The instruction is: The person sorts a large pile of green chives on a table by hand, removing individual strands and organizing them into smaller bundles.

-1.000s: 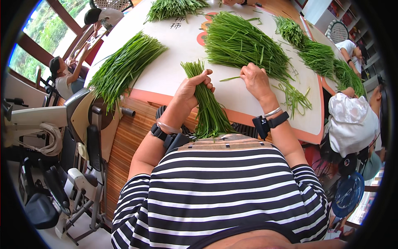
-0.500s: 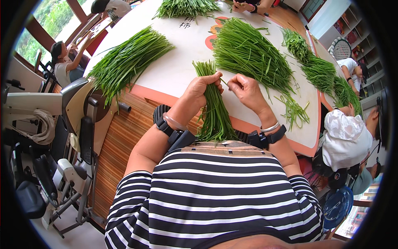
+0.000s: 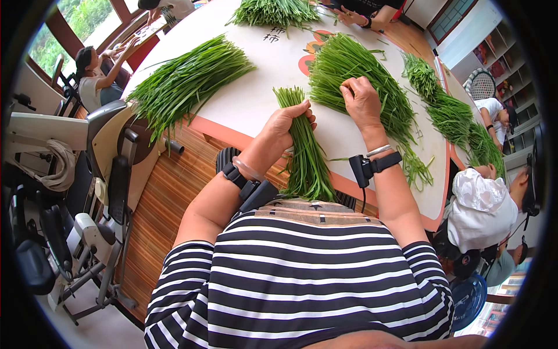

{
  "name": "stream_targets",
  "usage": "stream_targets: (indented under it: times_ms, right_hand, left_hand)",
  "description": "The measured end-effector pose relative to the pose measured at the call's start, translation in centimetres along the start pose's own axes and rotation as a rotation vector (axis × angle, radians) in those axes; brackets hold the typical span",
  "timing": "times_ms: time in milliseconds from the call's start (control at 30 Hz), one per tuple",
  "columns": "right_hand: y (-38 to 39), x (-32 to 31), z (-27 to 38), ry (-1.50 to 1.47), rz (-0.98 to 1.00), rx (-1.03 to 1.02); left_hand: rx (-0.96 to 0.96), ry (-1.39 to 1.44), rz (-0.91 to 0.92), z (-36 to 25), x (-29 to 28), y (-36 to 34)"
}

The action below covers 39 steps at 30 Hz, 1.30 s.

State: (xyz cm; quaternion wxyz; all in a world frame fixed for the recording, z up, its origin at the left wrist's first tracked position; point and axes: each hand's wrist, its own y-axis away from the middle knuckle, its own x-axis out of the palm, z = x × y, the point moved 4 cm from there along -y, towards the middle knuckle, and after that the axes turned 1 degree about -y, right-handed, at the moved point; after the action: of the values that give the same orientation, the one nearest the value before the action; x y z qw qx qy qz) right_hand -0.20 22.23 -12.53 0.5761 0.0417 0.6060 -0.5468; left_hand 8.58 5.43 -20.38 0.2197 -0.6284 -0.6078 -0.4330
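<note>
My left hand (image 3: 288, 123) is wrapped round an upright bunch of green chives (image 3: 309, 160), with the cut ends showing above the thumb and the leaves hanging toward my lap. To its right, my right hand (image 3: 362, 102) is raised over a large pile of chives (image 3: 334, 65), thumb and fingertips pinched together. Whether a blade is between those fingertips is too small to tell. Loose, thin chive pieces (image 3: 417, 168) lie at the near end of that pile. Another pile of chives (image 3: 192, 78) rests at the table's left edge.
The white table (image 3: 264, 93) has an orange border. More chives (image 3: 270, 13) lie at its far side, and several heaps (image 3: 450, 110) line the right. A person in white (image 3: 482, 203) sits at the right; another person's hand (image 3: 349, 16) is across. Exercise equipment (image 3: 93, 238) stands on the left.
My right hand has left the bunch's side and moved up and right over the large pile. My left hand keeps its hold on the bunch. The view has shifted slightly.
</note>
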Motion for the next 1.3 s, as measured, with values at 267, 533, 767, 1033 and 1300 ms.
stream_targets:
  times_ms: [267, 533, 767, 1033, 1300]
  right_hand:
    - [0.1, -1.2, 1.3, -0.081, -0.119, -0.082]
    - [2.7, -0.2, 4.4, -0.195, 0.01, -0.116]
    - [3.1, -1.0, 5.2, -0.387, 0.09, -0.057]
    - [-0.1, 0.6, 1.3, 0.121, 0.027, -0.115]
    - [0.5, -1.0, 4.6, -0.155, -0.033, -0.111]
  left_hand:
    - [0.015, 0.037, -0.058, 0.0, 0.9, 0.0]
    - [0.037, -0.016, -0.079, 0.2, 0.7, -0.5]
    - [0.04, 0.005, -0.085, -0.3, -0.3, 1.3]
    - [0.065, 0.11, -0.023, -0.3, -0.9, 2.3]
    - [0.115, 0.044, -0.025, -0.4, -0.1, 2.1]
